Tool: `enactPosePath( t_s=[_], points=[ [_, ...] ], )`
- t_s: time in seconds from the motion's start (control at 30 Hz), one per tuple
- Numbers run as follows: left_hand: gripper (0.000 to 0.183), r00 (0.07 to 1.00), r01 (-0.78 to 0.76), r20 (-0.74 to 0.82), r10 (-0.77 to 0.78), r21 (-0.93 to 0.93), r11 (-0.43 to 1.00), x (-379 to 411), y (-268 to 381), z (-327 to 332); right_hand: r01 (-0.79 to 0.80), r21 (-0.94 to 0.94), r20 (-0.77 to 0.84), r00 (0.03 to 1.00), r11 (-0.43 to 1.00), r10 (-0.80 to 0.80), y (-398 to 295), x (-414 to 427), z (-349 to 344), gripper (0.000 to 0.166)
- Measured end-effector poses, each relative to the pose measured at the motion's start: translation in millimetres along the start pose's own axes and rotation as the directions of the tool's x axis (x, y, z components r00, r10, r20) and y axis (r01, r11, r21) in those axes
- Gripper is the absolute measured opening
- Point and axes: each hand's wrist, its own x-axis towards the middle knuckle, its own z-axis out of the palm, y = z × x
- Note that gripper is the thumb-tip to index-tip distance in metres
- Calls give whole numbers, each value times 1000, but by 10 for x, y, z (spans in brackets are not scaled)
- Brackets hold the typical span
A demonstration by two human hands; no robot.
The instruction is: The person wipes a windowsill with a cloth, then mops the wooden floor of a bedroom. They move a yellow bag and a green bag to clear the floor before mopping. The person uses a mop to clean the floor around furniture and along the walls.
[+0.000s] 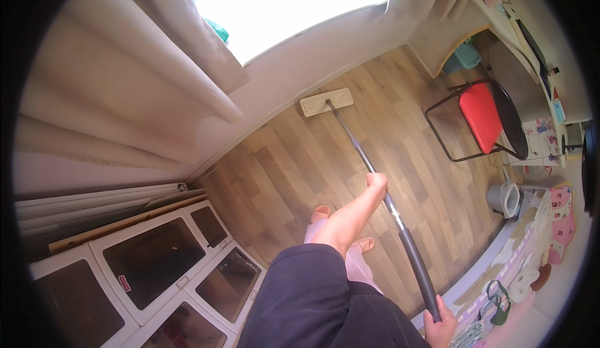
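A flat mop lies across the space before me, its long pole (355, 142) running from the lower right up to its head. The pale rectangular mop head (313, 105) rests flat on the wood-plank floor (290, 160), near the wall under the window. Partway along the pole, my left hand (376, 181) is wrapped around the dark shaft. My right hand (440, 323) holds the end of the black grip (417, 263), close to the bed's edge. Between the hands a shiny metal section of the shaft shows.
A red-seated folding chair (480, 116) stands at the right, by a desk. Below it is a grey bin (504, 198) beside the bed (520, 249). White cabinets with dark panels (154, 259) fill the lower left. Beige curtains (126, 76) hang at the upper left. My slippered feet stand beneath me.
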Motion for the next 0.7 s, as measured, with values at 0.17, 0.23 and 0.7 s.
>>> enactPosePath(
  t_s=[0.17, 0.23, 0.7],
  points=[
    [10, 1000, 26, 12, -25, -111, 993, 208, 416, -165, 139, -149, -11, 990, 979, -142, -535, 208, 120, 33],
    [10, 999, 46, -5, -46, -101, 994, 177, 548, -222, 95, -110, -4, 995, 989, -96, -617, 231, 155, 33],
    [12, 997, 75, 21, -72, -351, 933, 311, 552, -1024, 192, -186, 104, 979, 964, -176, -1013, 213, 227, 31]
  ],
)
